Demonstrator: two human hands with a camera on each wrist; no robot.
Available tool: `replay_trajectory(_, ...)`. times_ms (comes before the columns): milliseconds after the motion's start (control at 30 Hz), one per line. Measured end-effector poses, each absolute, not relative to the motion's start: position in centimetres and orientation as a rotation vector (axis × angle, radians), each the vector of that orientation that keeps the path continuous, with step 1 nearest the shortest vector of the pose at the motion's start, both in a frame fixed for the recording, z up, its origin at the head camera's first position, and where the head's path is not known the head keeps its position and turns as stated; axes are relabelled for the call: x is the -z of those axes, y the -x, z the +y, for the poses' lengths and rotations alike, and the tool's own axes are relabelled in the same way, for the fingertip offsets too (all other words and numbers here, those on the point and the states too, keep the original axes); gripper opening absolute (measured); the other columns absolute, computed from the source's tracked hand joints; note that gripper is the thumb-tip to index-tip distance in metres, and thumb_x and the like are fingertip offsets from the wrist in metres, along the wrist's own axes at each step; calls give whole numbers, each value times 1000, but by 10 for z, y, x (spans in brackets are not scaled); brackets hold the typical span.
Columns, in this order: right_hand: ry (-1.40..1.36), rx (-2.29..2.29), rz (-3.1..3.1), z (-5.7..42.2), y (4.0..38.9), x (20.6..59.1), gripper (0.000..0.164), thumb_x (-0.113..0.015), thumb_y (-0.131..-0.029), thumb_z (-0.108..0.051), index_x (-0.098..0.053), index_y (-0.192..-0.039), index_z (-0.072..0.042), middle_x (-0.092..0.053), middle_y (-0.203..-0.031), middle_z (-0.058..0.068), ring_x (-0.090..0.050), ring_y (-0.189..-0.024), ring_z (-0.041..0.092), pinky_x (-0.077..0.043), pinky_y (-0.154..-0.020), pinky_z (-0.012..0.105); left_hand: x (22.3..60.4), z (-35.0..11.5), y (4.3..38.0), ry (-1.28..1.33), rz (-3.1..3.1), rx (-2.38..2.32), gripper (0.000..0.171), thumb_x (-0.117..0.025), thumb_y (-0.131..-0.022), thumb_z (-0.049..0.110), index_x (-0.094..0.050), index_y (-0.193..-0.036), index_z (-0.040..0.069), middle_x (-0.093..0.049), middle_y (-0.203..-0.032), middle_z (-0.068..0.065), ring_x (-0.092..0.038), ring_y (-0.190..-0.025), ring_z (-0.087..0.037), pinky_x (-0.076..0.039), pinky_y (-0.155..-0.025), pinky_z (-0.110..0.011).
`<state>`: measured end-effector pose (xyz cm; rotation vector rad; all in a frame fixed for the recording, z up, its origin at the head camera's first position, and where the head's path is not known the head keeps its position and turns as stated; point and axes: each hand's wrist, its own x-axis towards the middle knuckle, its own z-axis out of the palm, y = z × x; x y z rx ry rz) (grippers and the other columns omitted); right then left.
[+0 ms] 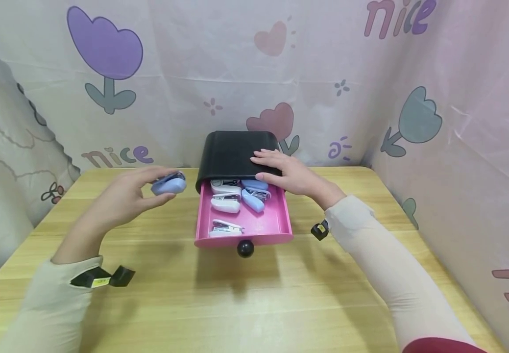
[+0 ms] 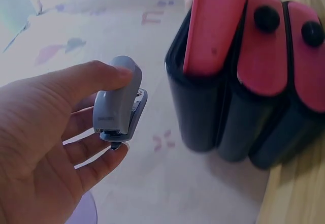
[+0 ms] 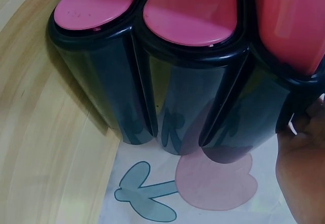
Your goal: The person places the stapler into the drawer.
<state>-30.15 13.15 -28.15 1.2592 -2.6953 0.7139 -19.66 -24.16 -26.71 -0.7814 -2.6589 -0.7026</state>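
Observation:
My left hand pinches a small blue stapler between thumb and fingers, in the air left of the black cabinet. In the left wrist view the stapler is tilted, its thumb-side cover facing the camera. My right hand rests on the cabinet's top with fingers extended. The pink top drawer is pulled out. Inside it lie white staplers on the left and blue staplers at the back right. The right wrist view shows part of the right hand against the cabinet's side.
Two lower drawers of the cabinet are closed, each with a round black knob. A black knob sticks out from the open drawer's front. The wooden table meets a printed cloth backdrop behind and at both sides.

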Motion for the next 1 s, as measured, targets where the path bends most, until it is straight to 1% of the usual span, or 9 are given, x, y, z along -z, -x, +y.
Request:
replay_trajectory(100, -1259, -716, -2697, 131, 301, 282, 54, -56, -98, -45, -49, -145, -21, -38, -154, -3, -21, -146, 14, -13, -119, 42, 264, -227, 198, 868, -2643, 662, 52, -77, -86, 18, -59, -135, 14, -61, -130, -13, -59, -112, -34, -48, -91, -58)
replay_trajectory(333, -1266, -721, -2696, 131, 301, 283, 54, -56, -98, -44, -49, -146, -20, -38, -154, -2, -22, -146, 15, -14, -119, 43, 262, -197, 197, 994, -2669, 614, 53, -79, -84, 16, -61, -133, 15, -62, -130, -10, -58, -117, -33, -49, -93, -55)
replay_trajectory(467, -1271, -726, -2690, 131, 302, 283, 54, -56, -98, -44, -49, -146, -20, -38, -154, -1, -21, -146, 15, -12, -120, 39, 261, -180, 197, 1065, -2686, 604, 53, -80, -83, 17, -62, -133, 14, -62, -130, -8, -57, -118, -31, -49, -95, -53)
replay_trajectory(600, -1282, -725, -2681, 132, 302, 282, 54, -56, -98, -43, -48, -146, -19, -38, -154, 0, -21, -146, 16, -11, -120, 41, 260, -164, 198, 1149, -2681, 602, 52, -80, -83, 19, -63, -132, 14, -62, -130, -7, -55, -121, -31, -47, -97, -53)
replay_trajectory(833, -1274, -734, -2684, 132, 302, 281, 53, -55, -98, -44, -48, -146, -21, -38, -154, -2, -21, -146, 16, -13, -119, 44, 260, -137, 201, 1286, -2689, 554, 52, -81, -82, 25, -64, -130, 17, -62, -130, -6, -55, -123, -27, -48, -99, -49)
replay_trajectory(1000, -1275, -741, -2685, 132, 302, 281, 54, -55, -98, -45, -48, -146, -22, -37, -154, -3, -21, -146, 17, -12, -119, 44, 261, -123, 202, 1401, -2672, 496, 52, -79, -84, 28, -63, -131, 17, -63, -127, -6, -58, -118, -24, -49, -98, -44)
